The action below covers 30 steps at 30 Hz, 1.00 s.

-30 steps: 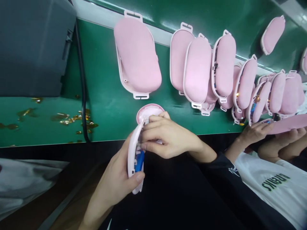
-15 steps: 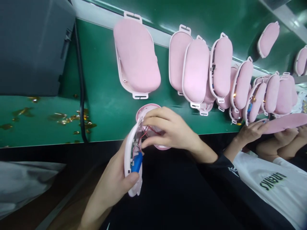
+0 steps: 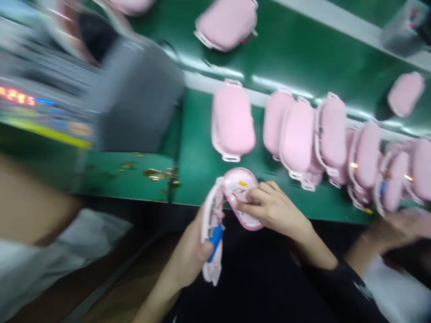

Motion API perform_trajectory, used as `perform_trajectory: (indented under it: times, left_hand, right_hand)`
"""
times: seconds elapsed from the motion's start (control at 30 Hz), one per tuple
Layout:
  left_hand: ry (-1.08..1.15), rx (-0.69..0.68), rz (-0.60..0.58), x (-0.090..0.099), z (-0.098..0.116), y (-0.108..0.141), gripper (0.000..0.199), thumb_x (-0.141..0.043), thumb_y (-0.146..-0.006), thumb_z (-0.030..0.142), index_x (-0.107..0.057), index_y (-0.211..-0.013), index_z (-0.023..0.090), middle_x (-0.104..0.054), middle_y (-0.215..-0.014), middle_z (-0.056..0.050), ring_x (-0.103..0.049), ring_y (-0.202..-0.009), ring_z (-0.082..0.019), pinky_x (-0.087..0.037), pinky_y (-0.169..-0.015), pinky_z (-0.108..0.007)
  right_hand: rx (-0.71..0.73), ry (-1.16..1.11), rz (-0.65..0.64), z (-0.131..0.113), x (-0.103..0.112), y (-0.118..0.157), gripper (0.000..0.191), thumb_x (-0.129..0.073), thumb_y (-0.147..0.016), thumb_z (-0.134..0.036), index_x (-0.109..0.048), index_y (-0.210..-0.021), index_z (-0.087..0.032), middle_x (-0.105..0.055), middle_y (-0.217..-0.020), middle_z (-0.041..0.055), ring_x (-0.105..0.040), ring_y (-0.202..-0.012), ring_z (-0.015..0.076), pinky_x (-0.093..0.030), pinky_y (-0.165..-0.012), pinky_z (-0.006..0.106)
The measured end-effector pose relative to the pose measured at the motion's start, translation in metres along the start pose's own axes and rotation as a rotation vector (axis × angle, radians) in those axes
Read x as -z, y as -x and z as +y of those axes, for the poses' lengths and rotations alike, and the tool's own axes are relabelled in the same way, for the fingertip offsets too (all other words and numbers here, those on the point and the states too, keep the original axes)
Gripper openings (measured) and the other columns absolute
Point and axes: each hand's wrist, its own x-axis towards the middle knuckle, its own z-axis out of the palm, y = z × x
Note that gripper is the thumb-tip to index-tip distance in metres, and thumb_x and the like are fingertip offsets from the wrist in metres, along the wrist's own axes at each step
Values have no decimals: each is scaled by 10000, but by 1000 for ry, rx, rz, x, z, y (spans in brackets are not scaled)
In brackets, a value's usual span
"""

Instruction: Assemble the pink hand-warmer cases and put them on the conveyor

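My left hand (image 3: 193,253) is closed round a whitish-pink shell half (image 3: 206,220), held on edge with its inside facing right. A blue cylindrical battery (image 3: 215,242) and part of a circuit board show inside it, the thumb lying against the battery. Just right of it, at the bench edge, lies the other pink shell half (image 3: 251,220), inner side up, with red wires (image 3: 235,197) and a small yellow label (image 3: 243,183) in it. Bent over that half is my right hand (image 3: 272,208), fingertips drawn together near the wires; blur hides what they pinch.
Closed pink oval cases (image 3: 233,119) stand along the green bench (image 3: 195,179), several more to the right. At left are a grey box (image 3: 134,98), a device with a lit red display (image 3: 16,95) and gold foil scraps (image 3: 156,174). Co-workers' arms (image 3: 380,235) show at both sides.
The view has swung left, bringing the lit display and another arm into sight. My right hand has moved away from the held half, over the lying half, which is now more exposed.
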Motion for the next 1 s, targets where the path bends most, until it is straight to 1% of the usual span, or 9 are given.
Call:
perform_trajectory:
  times: [0.13, 0.2, 0.3, 0.4, 0.5, 0.6, 0.77, 0.87, 1.0]
  left_hand:
    - [-17, -132, -64, -4, 33, -13, 1113, -423, -901, 991, -426, -1659, 176, -708, -1230, -151, -670, -962, -283, -591, -940, -437]
    - [-45, -122, -92, 3, 43, -18, 1129, -386, -884, 1016, -393, -1686, 222, -697, -1243, -135, -677, -949, -270, -601, -880, -404]
    - [-31, -110, -85, 7, 48, -16, 1132, -383, -888, 1014, -339, -1720, 248, -679, -1242, -129, -685, -880, -248, -614, -783, -370]
    - [15, -116, -62, 4, 47, -12, 1092, -427, -910, 982, -332, -1724, 262, -671, -1215, -119, -702, -863, -242, -622, -765, -364]
    - [-6, -128, -74, 2, 46, -13, 1090, -405, -911, 988, -336, -1719, 260, -676, -1206, -117, -705, -877, -243, -622, -771, -367]
    - [-81, -147, -72, 5, 49, -16, 1105, -348, -910, 1002, -328, -1717, 247, -688, -1273, -138, -710, -971, -279, -631, -867, -420]
    - [-20, -102, -38, 1, 48, -13, 1116, -410, -904, 994, -383, -1689, 202, -721, -1243, -143, -704, -953, -283, -632, -877, -425]
    - [43, -21, 16, -6, 39, -4, 1050, -465, -910, 971, -539, -1567, 155, -745, -1217, -160, -698, -928, -284, -629, -893, -435]
    - [96, 67, 1, -1, 14, 1, 877, -445, -975, 902, -619, -1461, 193, -753, -1257, -159, -712, -1088, -347, -624, -977, -494]
  right_hand:
    - [52, -50, 89, 2, -12, -5, 241, -569, -1109, -169, -773, -1203, -258, -783, -1128, 58, -701, -983, 190, -527, -849, 356]
    - [113, -75, 197, 7, -26, -10, 269, -528, -1108, -163, -766, -1214, -227, -802, -1222, 79, -767, -1068, 188, -604, -936, 334]
    - [144, -48, 341, 6, -42, -16, 276, -520, -1110, -185, -758, -1248, -215, -843, -1183, 54, -825, -1008, 171, -649, -906, 289]
    - [113, -50, 405, 0, -48, -20, 216, -569, -1100, -206, -762, -1197, -209, -857, -1069, 30, -837, -896, 168, -661, -865, 288]
    - [114, -87, 411, -1, -50, -25, 184, -590, -1099, -223, -759, -1170, -204, -844, -1043, 34, -829, -904, 174, -656, -913, 298]
    - [113, -133, 394, -2, -51, -29, 211, -568, -1114, -241, -765, -1185, -216, -823, -1066, 47, -807, -950, 184, -644, -922, 318]
    - [-33, -189, 411, -25, -41, -32, 206, -592, -1085, -162, -773, -1152, -231, -809, -1017, 46, -748, -944, 202, -577, -836, 350]
    - [-92, -189, 498, -44, -33, -37, 163, -640, -1053, -117, -758, -1115, -211, -822, -946, 31, -738, -896, 192, -550, -829, 344]
    - [-128, -262, 531, -40, -44, -46, 107, -646, -1080, -197, -740, -1029, -184, -815, -909, 39, -721, -867, 183, -555, -832, 334]
